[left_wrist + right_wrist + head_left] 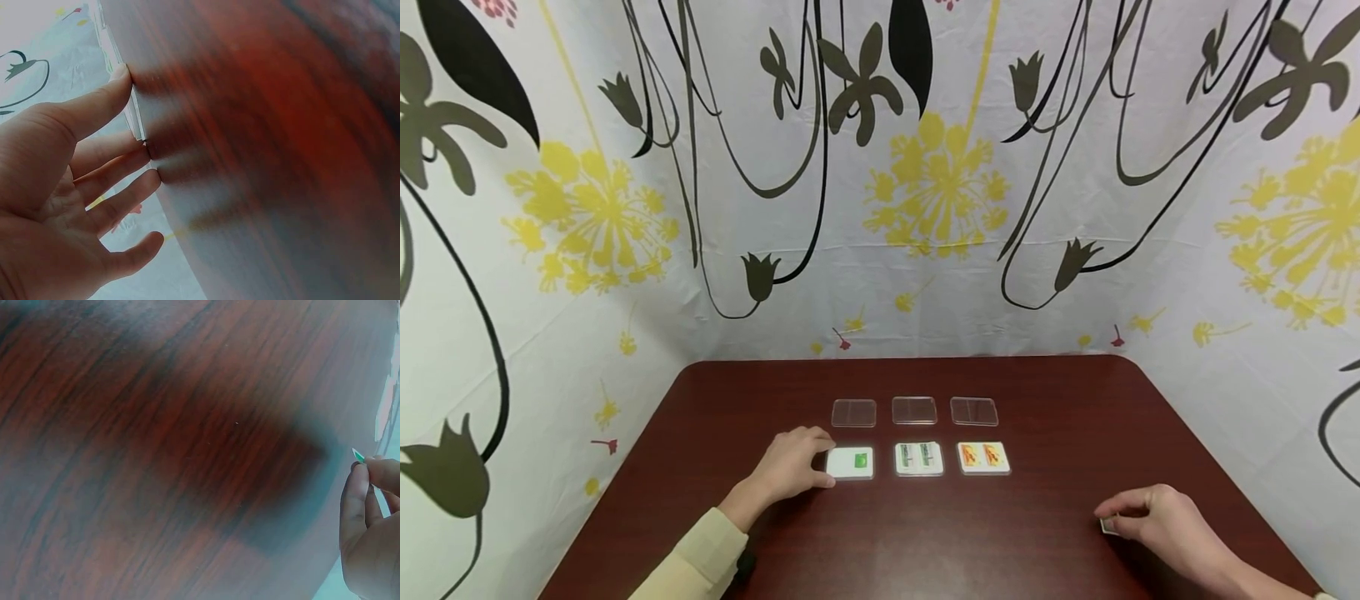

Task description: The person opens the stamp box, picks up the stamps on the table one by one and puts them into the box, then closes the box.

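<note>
My left hand (pixel 792 463) holds the left end of a shallow clear case (pixel 838 467), with thumb and fingers at its near and far corners. A white sheet with one green picture (pixel 861 461) on its right side lies in that case. In the left wrist view the thumb and fingers (pixel 142 178) are spread along the case's thin edge. Off to the right, my right hand (pixel 1161 525) pinches a small white-edged card (pixel 1108 527) between thumb and fingertips, low over the table. The right wrist view shows a green patch on this small card (pixel 358 455); most of it is hidden.
Two more cases stand to the right, one with grey-green pictures (pixel 919 458), one with two orange pictures (pixel 984 458). Behind them lie three transparent lids (pixel 914 410) in a row. The dark red table (pixel 1000 533) meets a patterned cloth (pixel 925 325) at the back.
</note>
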The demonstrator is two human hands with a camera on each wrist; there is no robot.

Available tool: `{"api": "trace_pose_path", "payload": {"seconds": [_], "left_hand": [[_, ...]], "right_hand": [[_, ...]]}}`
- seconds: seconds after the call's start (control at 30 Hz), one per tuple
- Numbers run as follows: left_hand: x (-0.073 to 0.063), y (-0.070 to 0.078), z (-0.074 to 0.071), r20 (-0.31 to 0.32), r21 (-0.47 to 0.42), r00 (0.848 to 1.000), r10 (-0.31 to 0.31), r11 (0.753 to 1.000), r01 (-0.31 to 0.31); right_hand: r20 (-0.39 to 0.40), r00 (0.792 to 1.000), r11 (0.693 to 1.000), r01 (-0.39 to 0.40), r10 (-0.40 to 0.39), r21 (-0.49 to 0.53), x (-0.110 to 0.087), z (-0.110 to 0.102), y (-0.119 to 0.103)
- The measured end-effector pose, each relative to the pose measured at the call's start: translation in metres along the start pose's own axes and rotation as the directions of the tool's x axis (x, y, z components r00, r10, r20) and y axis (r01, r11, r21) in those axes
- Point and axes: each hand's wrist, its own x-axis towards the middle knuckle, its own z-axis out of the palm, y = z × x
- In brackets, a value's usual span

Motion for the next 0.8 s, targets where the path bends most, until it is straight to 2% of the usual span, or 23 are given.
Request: {"api": "trace_pose_path", "payload": {"seconds": [0.17, 0.37, 0.53, 0.8], "left_hand": [[-0.001, -0.001, 0.000, -0.002, -0.013, 1.000, 0.003, 1.000, -0.003], [-0.002, -0.001, 0.000, 0.004, -0.011, 1.000, 0.011, 1.000, -0.011], [-0.001, -0.001, 0.000, 0.009, -0.009, 1.000, 0.016, 1.000, -0.016], [-0.001, -0.001, -0.001, 0.007, -0.006, 1.000, 0.013, 1.000, -0.013]], "right_hand": [[-0.024, 1.000, 0.999, 0.003, -0.004, -0.032, 0.003, -0.004, -0.005], [-0.044, 0.998, 0.995, 0.048, -0.052, -0.084, 0.008, -0.008, -0.018], [-0.060, 0.992, 0.992, 0.106, -0.110, -0.068, 0.014, -0.010, -0.032], [-0.103, 0.962, 0.967, 0.255, -0.255, -0.012, 0.033, -0.012, -0.059]]}}
